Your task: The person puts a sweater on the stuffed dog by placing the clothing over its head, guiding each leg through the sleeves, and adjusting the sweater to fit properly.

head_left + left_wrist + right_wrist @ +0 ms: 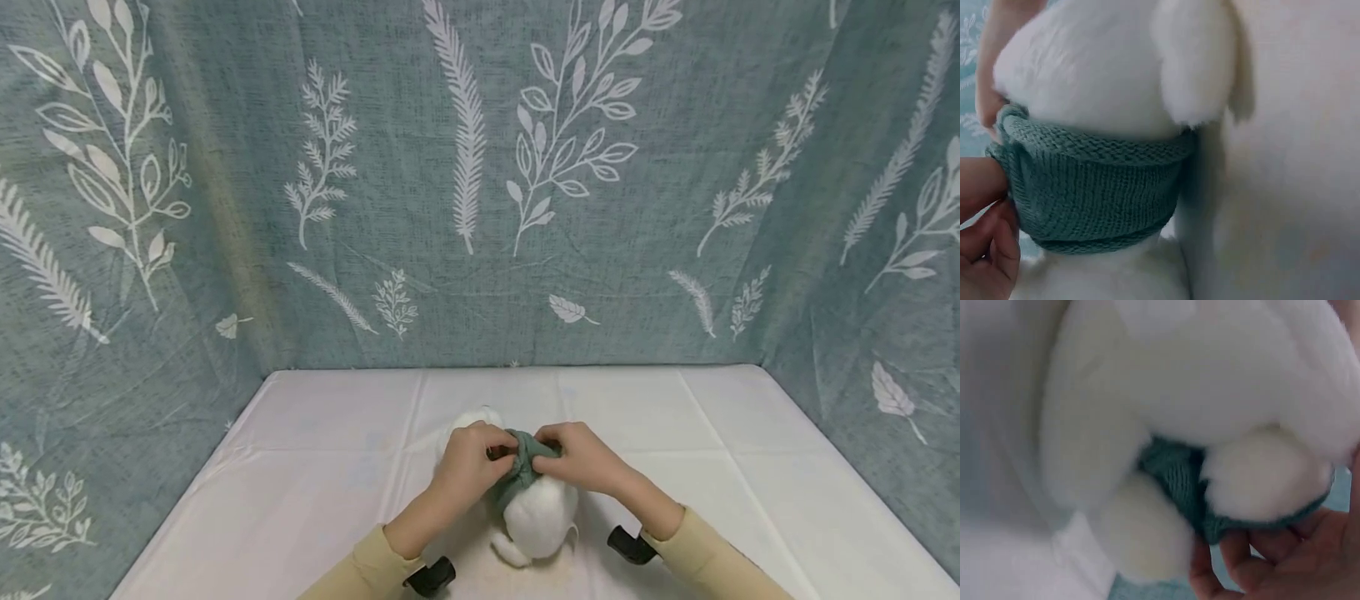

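Observation:
A white fluffy plush toy [542,517] lies on the table, with a green knitted garment [522,454] wrapped around its body. In the left wrist view the knit [1097,187] forms a snug band with rolled edges. My left hand [474,458] pinches a gathered edge of it between thumb and fingers. From the other side, my right hand [583,457] grips the knit by its edge. The right wrist view has the plush's rounded paws [1266,475] beside the green knit [1179,478], and right-hand fingers [1241,556] curled at its rim.
A white cloth covers the table [322,467]. Blue-green curtains [390,183] with white leaf prints stand behind and at both sides. Black wrist devices [435,577] sit under both forearms, close to the tabletop.

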Tool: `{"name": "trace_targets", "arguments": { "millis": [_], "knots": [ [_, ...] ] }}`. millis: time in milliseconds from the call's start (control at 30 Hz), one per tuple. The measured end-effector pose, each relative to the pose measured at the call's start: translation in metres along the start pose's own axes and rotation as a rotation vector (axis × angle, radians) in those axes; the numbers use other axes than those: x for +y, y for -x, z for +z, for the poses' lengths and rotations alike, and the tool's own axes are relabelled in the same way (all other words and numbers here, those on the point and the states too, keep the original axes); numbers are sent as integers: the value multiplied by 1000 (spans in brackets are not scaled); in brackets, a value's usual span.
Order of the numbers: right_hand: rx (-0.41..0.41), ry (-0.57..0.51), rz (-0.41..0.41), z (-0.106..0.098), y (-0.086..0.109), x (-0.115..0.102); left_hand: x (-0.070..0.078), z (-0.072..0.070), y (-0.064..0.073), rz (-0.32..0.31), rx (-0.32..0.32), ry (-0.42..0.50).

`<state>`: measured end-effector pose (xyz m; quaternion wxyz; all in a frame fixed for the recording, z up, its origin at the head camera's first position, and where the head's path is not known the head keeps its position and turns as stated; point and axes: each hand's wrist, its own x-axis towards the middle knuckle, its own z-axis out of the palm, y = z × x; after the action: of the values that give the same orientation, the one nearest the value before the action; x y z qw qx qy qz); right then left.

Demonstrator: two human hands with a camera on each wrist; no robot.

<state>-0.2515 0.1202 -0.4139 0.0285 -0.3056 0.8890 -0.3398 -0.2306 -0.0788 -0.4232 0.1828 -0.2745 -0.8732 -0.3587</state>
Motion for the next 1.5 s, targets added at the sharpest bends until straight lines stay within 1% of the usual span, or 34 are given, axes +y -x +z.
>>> {"name": "trace_targets", "arguments": {
  "millis": [100,200,300,433,533,567,667,800,900,1000,1100,1167,1367,1433,1500],
  "knots": [
    [6,-24,12,3,0,0,-3,0,-3,-16,-36,52],
    [13,-58,37,7,1,1,-3,-2,-4,-25,-93,50],
    [16,-98,49,9,1,3,1,-3,-4,-37,-111,-5],
    [6,-158,68,10,1,6,7,-1,-4,-34,-96,-111],
    [1,-170,78,9,2,7,10,2,-3,-29,-96,-162],
    [-1,-163,80,8,2,7,10,4,-3,-28,-97,-166],
    [-4,-94,83,3,4,1,10,6,-3,-29,-93,-157],
    [-10,52,97,-7,7,-15,8,8,-2,-30,-76,-123],
    [-3,138,104,-13,9,-26,5,8,-1,-21,-62,-114],
    [-4,170,102,-15,12,-30,3,8,0,-7,-48,-109],
    [-32,173,103,-14,15,-28,1,7,0,-4,-31,-74],
    [-57,164,113,-12,18,-24,-1,8,2,-18,-16,-22],
    [-69,129,151,-10,21,-13,-9,11,7,-108,66,191],
    [-67,115,169,-9,22,-10,-10,10,9,-132,79,240],
    [-47,138,158,-6,22,-8,-11,8,10,-143,75,259]
  ]
}}
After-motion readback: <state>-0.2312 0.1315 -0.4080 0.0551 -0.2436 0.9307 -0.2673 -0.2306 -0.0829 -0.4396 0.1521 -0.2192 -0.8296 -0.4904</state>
